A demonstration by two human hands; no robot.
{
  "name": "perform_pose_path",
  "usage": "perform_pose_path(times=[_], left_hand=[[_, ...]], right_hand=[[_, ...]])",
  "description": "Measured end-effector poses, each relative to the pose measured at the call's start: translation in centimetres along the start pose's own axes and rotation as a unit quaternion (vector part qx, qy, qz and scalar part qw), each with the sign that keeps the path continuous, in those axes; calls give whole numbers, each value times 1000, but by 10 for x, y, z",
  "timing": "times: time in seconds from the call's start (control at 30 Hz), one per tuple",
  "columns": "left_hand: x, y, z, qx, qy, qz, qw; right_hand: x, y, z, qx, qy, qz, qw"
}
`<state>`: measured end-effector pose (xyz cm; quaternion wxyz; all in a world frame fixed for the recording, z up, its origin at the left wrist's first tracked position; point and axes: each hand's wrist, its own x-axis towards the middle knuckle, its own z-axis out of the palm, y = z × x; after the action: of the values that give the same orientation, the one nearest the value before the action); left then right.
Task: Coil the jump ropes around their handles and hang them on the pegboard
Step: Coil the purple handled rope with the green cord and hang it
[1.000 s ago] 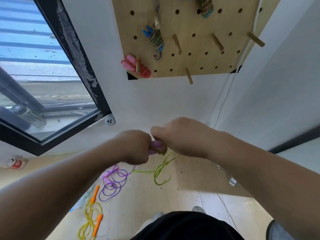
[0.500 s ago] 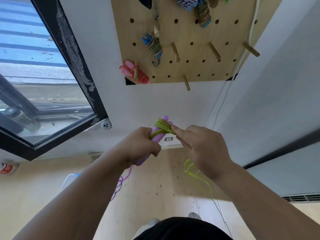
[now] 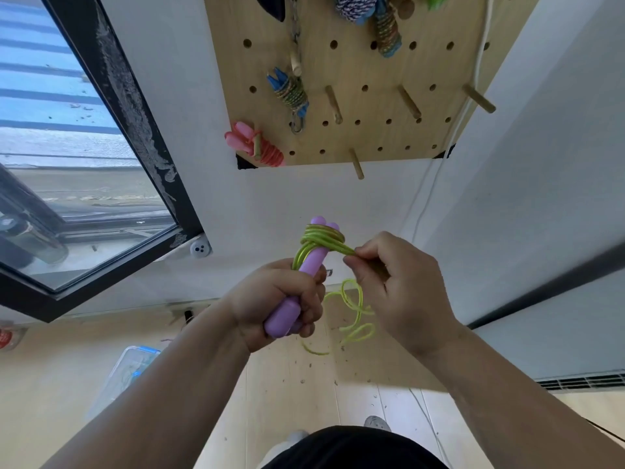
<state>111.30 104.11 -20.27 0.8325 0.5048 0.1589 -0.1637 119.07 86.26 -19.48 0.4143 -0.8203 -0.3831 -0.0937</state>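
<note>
Left hand [image 3: 280,299] is wrapped tight round the lower half of the two purple handles [image 3: 313,265], held side by side and tipped up towards the wall. At their top end the green rope [image 3: 321,236] sits in several snug turns around both handles. Right hand [image 3: 402,289] pinches that rope between thumb and fingertips just to the right of the coil, with a short strand running taut from coil to fingers. The loose length [image 3: 355,313] drops away in slack loops between the two wrists, down towards the wooden floor [image 3: 287,384]. Up above, the pegboard [image 3: 355,72] hangs on the wall. A pink jump rope [image 3: 257,145], coiled, sits on a peg at the board's lower left corner, and a blue-handled rope [image 3: 291,93] hangs wound up just above it. A wooden peg [image 3: 356,163] juts out at the bottom edge. A window [image 3: 84,198] is off to the left, a clear plastic box [image 3: 125,370] lies on the floor below it, and a white cable [image 3: 436,184] runs down the wall at right.
</note>
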Motion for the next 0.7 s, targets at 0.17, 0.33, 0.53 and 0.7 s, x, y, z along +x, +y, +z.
perform_pose_path(times=[0.17, 0.33, 0.53, 0.7], left_hand=[[5, 9, -17, 141, 63, 38, 987], [-3, 23, -15, 138, -1, 41, 990], [-9, 8, -7, -65, -155, -45, 985], [-5, -8, 0, -155, -283, -79, 943]], right_hand=[[11, -6, -3, 290, -104, 268, 913], [12, -9, 6, 360, -170, 254, 881], [23, -14, -2, 337, -213, 155, 904], [24, -10, -8, 246, -284, 115, 920]])
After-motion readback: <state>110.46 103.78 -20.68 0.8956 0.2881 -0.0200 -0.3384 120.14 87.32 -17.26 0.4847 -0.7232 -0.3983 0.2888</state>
